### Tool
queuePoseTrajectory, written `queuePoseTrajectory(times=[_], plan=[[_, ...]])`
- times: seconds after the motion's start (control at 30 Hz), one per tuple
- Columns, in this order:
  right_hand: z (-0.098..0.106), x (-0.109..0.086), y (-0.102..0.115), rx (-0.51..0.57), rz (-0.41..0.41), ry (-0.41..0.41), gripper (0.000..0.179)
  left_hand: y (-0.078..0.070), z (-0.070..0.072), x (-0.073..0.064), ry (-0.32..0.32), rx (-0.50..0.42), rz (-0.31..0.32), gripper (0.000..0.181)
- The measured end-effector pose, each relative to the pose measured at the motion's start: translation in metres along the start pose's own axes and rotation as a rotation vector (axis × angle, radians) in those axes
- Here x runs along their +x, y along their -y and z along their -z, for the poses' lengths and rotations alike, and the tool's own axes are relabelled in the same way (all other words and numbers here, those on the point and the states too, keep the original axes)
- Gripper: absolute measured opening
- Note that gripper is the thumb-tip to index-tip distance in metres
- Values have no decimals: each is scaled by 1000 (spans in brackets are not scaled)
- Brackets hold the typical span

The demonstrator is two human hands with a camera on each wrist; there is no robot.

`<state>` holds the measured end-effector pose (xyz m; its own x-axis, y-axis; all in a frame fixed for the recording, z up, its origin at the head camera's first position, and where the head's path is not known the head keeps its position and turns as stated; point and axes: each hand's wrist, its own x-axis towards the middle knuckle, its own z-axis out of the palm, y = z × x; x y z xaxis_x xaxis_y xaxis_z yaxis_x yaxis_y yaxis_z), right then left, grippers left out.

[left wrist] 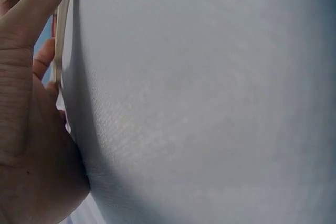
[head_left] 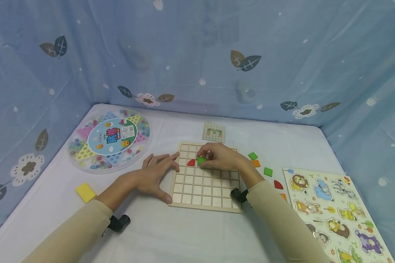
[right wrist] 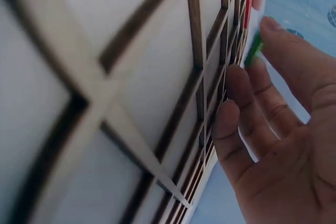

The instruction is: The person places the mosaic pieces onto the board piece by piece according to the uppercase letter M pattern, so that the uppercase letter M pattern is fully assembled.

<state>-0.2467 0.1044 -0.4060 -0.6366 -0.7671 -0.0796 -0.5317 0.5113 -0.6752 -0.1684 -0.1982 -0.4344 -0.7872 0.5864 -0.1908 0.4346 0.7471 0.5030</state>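
Observation:
A wooden grid board (head_left: 204,208) lies on the white-covered table. My left hand (head_left: 154,178) rests along its left edge with fingers spread, the thumb at the near corner. In the left wrist view, this hand (left wrist: 31,129) is beside the board's side. Over the board's upper part, my right hand (head_left: 222,157) pinches a green square tile (head_left: 200,161) between thumb and fingers. The right wrist view shows the green tile (right wrist: 255,48) edge-on at the fingertips, above the grid. A red quarter-round tile (head_left: 191,163) sits in a grid cell just left of it.
Beyond the board lies a small pattern card (head_left: 214,132). Loose green, orange and red tiles (head_left: 268,171) are scattered to its right, near an animal puzzle board (head_left: 329,210). A round marble game box (head_left: 112,137) and a yellow block (head_left: 85,192) are on the left.

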Motion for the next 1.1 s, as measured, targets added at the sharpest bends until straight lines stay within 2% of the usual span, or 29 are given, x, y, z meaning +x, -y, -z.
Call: queuePoseTrajectory(times=[0.37, 0.6, 0.87, 1.1], plan=[[-6, 8, 3, -84, -23, 30, 26, 0, 2, 0, 10, 1, 5, 93], [-8, 10, 5, -149, -54, 13, 28, 0, 2, 0, 14, -1, 1, 92], [-6, 6, 6, -146, -56, 2, 30, -2, 3, -1, 7, -5, -5, 92], [-5, 6, 8, -159, -22, -6, 30, -3, 2, -2, 3, -9, 3, 92]])
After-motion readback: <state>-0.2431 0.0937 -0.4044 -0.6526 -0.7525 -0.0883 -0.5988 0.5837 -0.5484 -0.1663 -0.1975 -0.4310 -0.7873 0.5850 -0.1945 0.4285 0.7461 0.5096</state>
